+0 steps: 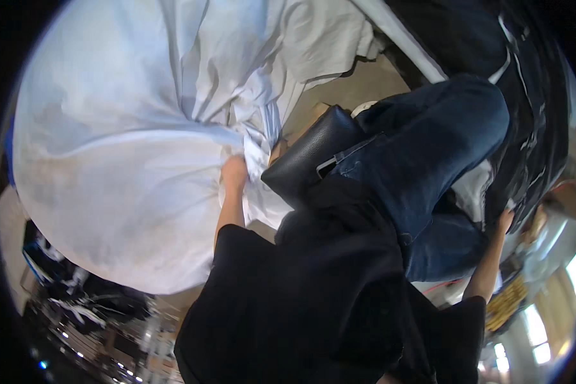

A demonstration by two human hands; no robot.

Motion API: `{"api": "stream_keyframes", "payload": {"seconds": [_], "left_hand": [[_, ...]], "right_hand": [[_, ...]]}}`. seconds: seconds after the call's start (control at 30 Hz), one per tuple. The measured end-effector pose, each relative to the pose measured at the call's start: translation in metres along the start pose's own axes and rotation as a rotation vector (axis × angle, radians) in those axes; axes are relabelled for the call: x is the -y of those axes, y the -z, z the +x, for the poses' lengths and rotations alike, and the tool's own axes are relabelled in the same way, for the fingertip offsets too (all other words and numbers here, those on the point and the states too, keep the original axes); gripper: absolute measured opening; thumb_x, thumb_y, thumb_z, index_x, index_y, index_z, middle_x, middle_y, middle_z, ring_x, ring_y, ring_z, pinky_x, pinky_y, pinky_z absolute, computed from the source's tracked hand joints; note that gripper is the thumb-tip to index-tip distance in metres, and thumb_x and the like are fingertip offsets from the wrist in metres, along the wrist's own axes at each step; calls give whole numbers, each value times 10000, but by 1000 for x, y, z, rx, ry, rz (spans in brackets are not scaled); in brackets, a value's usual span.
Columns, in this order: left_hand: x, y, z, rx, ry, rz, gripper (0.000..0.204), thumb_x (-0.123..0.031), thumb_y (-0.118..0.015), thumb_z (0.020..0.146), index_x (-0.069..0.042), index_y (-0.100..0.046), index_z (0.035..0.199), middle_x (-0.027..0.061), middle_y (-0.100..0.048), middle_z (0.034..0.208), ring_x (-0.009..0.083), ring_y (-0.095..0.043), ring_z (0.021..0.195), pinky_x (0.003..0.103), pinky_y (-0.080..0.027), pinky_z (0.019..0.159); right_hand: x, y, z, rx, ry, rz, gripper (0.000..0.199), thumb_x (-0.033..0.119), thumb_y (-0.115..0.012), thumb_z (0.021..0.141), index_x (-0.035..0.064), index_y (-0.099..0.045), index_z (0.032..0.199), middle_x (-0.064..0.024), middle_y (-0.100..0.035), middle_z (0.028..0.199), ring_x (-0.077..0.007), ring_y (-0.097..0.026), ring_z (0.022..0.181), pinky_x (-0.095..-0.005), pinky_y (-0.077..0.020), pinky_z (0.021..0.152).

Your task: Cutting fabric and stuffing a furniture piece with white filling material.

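A huge, bulging white cloth sack [128,205] fills the left side, its fabric gathered into a twisted neck [257,144]. My left hand [235,171] is closed around the bunched cloth beside that neck. Far to the right, my right hand [505,219] is closed at the edge of a heap of black cloth [537,121] with pale strips; its fingertips are partly hidden. A whitish piece of fabric [475,192] lies near that hand, next to my jeans.
My bent leg in blue jeans [435,147] lies between the two heaps. A black leather-like pouch [313,153] hangs at my waist. Tan floor [345,89] shows beyond it. Dark clothes [89,294] are piled at lower left. A yellow item [507,304] sits at lower right.
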State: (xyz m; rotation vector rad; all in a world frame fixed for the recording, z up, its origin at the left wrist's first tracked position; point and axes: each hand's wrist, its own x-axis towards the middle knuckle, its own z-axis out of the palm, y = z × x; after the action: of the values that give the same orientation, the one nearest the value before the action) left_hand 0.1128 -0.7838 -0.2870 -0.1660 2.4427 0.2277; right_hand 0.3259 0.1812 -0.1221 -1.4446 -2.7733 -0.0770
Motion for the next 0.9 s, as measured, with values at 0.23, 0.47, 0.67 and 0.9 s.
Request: {"api": "stream_keyframes", "payload": {"seconds": [0.23,0.47,0.67,0.9], "left_hand": [[-29,145,-13,-357,364,-206,593,-523,-472,926,43,-644,880,271,-648,850,419,-637,815,489,-471,731],[240,169,-311,-1112,200,-319,618,-380,-612,836,-8,-485,1313,178,-502,1350,291,-539,1171,422,-486,918],[70,118,-347,-276,408,-279,417,-342,-592,846,-8,-567,1093,160,-579,1054,269,-601,928,388,-506,783],[25,97,-177,514,526,-191,299,-306,-553,863,-30,-657,816,137,-645,657,263,-660,615,371,-514,602]], "right_hand": [[152,122,35,725,-657,-14,341,286,-515,910,-37,-589,988,-235,-634,913,-327,-636,833,-417,-502,742],[409,255,48,291,467,535,389,328,-540,967,47,-615,1226,-72,-678,1013,-113,-609,836,-234,-467,743],[462,191,29,342,587,503,296,260,-534,974,53,-645,1153,-45,-684,948,-56,-558,725,-203,-422,617],[396,100,4,382,705,648,388,167,-564,877,-15,-577,1220,-162,-647,1168,-241,-594,1114,-323,-433,937]]}}
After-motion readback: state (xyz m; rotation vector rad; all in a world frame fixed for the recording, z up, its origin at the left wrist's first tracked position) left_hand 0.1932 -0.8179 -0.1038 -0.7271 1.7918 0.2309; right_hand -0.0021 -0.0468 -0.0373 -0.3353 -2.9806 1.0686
